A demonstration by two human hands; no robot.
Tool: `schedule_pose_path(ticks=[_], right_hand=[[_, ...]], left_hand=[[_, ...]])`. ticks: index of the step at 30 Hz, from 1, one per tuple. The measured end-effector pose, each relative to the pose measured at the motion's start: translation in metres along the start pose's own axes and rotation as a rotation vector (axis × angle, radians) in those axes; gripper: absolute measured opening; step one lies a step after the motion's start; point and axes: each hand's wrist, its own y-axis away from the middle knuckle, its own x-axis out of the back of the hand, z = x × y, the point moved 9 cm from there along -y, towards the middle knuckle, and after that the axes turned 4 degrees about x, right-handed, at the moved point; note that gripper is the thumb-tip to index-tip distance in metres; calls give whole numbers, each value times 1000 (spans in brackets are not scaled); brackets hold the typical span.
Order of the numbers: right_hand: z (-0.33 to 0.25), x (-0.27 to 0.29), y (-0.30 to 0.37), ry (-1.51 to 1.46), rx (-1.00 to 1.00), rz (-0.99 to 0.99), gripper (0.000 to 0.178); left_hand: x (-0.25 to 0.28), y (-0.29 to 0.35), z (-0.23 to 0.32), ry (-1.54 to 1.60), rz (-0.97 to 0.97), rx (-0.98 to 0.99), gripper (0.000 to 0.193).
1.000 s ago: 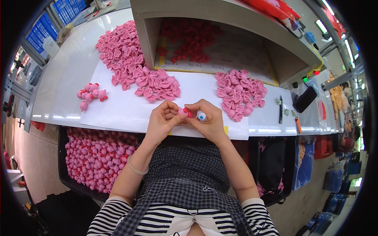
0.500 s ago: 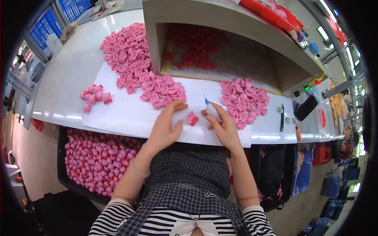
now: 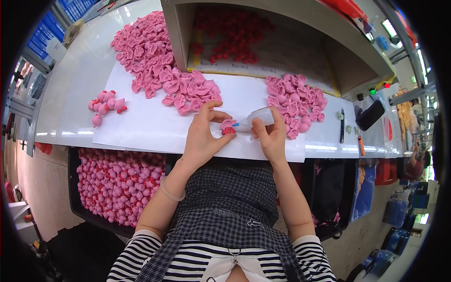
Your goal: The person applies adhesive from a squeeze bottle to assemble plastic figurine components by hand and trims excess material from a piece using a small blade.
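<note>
Pinched between the thumb and fingers of my left hand (image 3: pixel 203 129) is a small pink shell piece (image 3: pixel 228 123) with a red part (image 3: pixel 228 130) at its near side. My right hand (image 3: pixel 273 138) grips a translucent white squeeze bottle (image 3: pixel 261 116), tilted almost flat. The bottle's thin blue tip (image 3: pixel 236 124) points left and meets the pink piece, or comes very close to it. Loose pink shell pieces lie in a large heap (image 3: pixel 152 56) at the left and a smaller heap (image 3: pixel 296 101) at the right. White sheeting (image 3: pixel 155 127) lies under both hands.
Several joined pink-and-red pieces (image 3: pixel 107 105) lie at the left. A box-like shelf (image 3: pixel 347 56) with red parts (image 3: pixel 235 37) inside stands behind. Below the table edge is a black bin of pink balls (image 3: pixel 120 188). A black pen (image 3: pixel 342 126), orange lighter (image 3: pixel 361 145) and phone (image 3: pixel 370 115) lie right.
My left hand has closed on the pink-and-red piece, which lay on the white sheet before. The bottle has tipped from upright to nearly flat, its tip now at the piece.
</note>
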Motion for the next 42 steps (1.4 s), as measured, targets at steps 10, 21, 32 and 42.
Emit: schedule_pose_path(ticks=[10, 21, 32, 42], right_hand=[[0, -5, 0, 55, 46, -64, 21], [1, -7, -3, 82, 17, -72, 24], [1, 9, 4, 96, 16, 37, 23], [-1, 15, 7, 81, 10, 78, 20]], left_hand=[[2, 1, 2, -8, 17, 8, 71], [1, 1, 2, -6, 13, 11, 71], [2, 1, 8, -17, 31, 30, 72], [2, 0, 7, -13, 38, 35, 72]])
